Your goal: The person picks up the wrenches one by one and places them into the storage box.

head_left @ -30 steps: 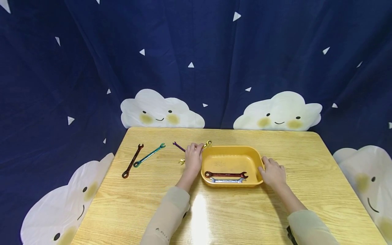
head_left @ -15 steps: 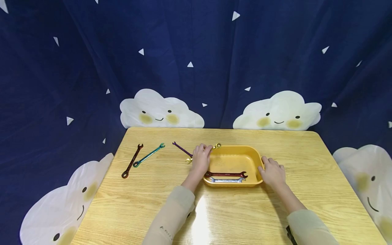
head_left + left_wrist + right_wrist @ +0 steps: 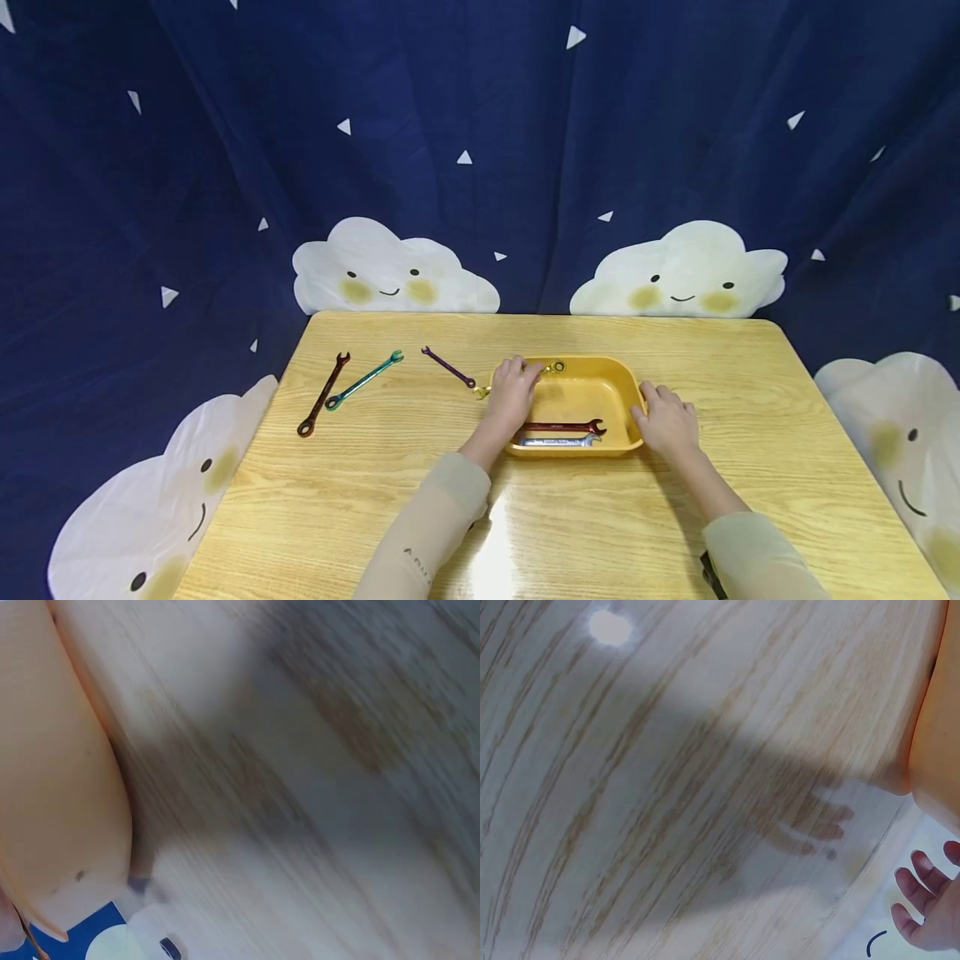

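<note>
In the head view my left hand grips a gold combination wrench round its middle. Its ring end is over the yellow plastic tub; the open end sticks out left of the hand. My right hand is at the tub's right rim, thumb over the edge and fingers outside. A red wrench and a silver wrench lie inside the tub near its front wall, their left ends hidden by my left hand. In the right wrist view several right fingers show spread and slightly bent.
Left of the tub, a purple wrench, a teal wrench and a dark red wrench lie on the wooden table. A dark blue curtain with clouds hangs behind the table's far edge.
My left hand has carried the gold wrench rightward, from the tub's left side to over it. The purple wrench is now fully uncovered. My right hand stays at the rim.
</note>
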A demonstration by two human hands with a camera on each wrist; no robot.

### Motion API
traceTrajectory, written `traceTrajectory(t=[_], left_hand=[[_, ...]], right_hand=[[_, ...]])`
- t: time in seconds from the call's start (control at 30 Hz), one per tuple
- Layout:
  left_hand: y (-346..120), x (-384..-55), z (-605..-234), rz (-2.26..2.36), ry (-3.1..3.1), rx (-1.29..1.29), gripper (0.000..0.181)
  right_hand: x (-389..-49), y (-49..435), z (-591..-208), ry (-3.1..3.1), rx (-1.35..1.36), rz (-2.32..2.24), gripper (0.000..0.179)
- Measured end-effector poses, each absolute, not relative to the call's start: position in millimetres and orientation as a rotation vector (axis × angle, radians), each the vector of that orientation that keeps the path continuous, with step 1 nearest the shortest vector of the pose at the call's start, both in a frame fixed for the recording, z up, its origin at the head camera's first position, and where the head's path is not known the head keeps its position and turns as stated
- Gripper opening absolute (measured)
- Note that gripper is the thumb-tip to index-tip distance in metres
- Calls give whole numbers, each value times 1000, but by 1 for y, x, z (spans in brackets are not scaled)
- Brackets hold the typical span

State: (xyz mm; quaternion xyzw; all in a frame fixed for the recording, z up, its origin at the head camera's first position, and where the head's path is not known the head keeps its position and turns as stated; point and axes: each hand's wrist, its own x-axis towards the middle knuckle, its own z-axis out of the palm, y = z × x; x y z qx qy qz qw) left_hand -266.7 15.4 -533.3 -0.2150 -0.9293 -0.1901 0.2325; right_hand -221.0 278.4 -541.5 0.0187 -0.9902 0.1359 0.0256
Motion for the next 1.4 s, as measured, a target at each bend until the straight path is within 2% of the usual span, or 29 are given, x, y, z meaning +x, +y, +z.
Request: traceTrajectory(t=[1.4], left_hand=[[50,-261,-546,-279,-2763,-938,24]], right_hand=[[-221,279,-541,-3070,70,435,41]])
